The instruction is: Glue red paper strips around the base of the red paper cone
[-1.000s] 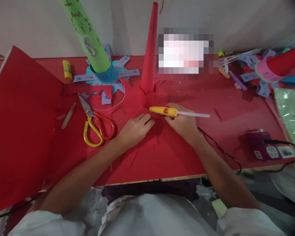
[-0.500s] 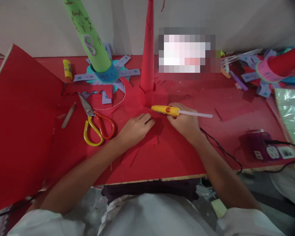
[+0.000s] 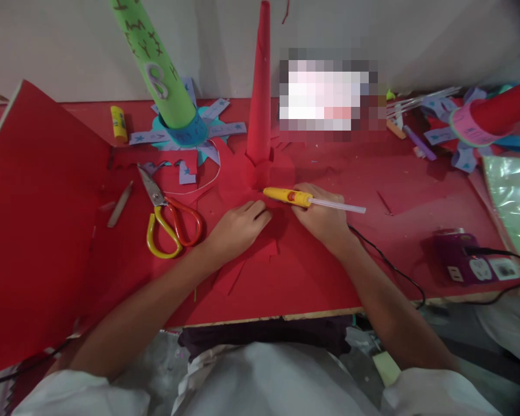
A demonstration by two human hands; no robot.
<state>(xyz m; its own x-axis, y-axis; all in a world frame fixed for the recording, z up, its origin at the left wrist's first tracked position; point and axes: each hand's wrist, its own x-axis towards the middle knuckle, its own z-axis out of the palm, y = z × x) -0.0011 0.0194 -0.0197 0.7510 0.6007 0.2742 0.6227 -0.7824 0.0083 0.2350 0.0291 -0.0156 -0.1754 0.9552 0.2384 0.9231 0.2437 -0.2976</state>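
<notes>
A yellow glue gun [image 3: 287,196] with a clear glue stick poking out of its back is gripped in my right hand [image 3: 323,216]. Its nozzle points left, at the foot of a tall red paper cone [image 3: 260,92] that stands upright on a red scalloped paper base [image 3: 281,172]. My left hand [image 3: 241,228] rests just in front of that base with its fingers curled together at the red paper; what its fingertips hold, if anything, is hidden.
Scissors [image 3: 162,216] lie left of my left hand, near a large red board [image 3: 39,219]. Behind are a green tube [image 3: 160,75] and a glue stick [image 3: 119,124]. A purple power socket [image 3: 463,257], its cable and a red tube [image 3: 509,112] are at the right.
The glue gun and my right hand have shifted slightly left, toward the foot of the cone. My left hand has hardly moved.
</notes>
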